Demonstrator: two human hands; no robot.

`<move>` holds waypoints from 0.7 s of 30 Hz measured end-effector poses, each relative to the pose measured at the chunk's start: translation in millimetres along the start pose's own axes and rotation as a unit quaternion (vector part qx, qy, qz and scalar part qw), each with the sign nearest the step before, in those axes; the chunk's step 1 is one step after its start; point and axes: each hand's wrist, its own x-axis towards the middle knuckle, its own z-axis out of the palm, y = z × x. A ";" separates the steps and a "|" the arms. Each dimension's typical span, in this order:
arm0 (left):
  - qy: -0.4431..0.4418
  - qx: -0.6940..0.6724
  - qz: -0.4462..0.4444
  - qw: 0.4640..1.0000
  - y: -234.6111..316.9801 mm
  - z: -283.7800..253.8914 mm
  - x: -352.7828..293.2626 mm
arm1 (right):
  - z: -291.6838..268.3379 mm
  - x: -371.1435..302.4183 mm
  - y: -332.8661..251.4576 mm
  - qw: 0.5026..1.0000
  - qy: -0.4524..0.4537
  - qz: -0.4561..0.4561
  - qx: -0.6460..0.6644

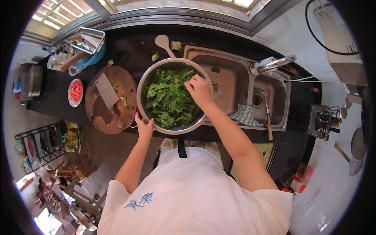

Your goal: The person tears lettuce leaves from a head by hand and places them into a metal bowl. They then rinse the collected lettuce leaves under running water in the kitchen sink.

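Note:
A wide metal pot [141,102] full of cut leafy greens [170,98] stands in front of me, between a round chopping board and the sink. My left hand [145,127] grips its near left rim, close to a side handle. Over the right part of the pot, my right hand [199,91] is closed, with bent fingertips among the leaves at the right inner wall. Exactly what they pinch is partly hidden. On the round wooden chopping board [94,107] lies a cleaver [106,91], its handle toward me, beside a leaf scrap [123,101].
A plate of red cut pieces [75,93] sits left of the board. Behind the pot are a pale ladle [162,40] and vegetable scraps [176,46]. To the right is a double sink [231,70] with a faucet [276,62], a checked cloth [245,115] and a wooden-handled tool [269,123].

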 end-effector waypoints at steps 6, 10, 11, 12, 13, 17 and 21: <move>-0.139 -0.075 -0.213 0.964 5.0 17.8 -0.3 | -21.2 -17.4 7.2 0.996 -0.020 -0.060 -0.060; -0.152 -0.055 -0.170 0.972 11.6 42.1 -4.9 | -57.4 -36.4 6.3 0.993 0.113 -0.024 0.024; -0.154 -0.050 -0.163 0.973 13.5 49.4 -5.6 | -75.4 -41.2 9.0 0.987 0.156 -0.031 0.013; -0.160 -0.053 -0.163 0.972 17.1 58.5 -8.9 | -96.1 -46.2 17.1 0.979 0.198 -0.039 0.002; -0.165 -0.056 -0.163 0.971 20.8 68.3 -14.4 | -112.6 -51.9 38.1 0.968 0.250 -0.004 0.004; -0.208 -0.064 -0.161 0.963 20.4 115.6 -17.8 | -198.2 -48.4 142.3 0.893 0.392 0.057 -0.212; -0.230 -0.040 -0.170 0.957 31.1 160.5 -26.6 | -237.6 -40.8 239.4 0.885 0.174 0.244 -0.356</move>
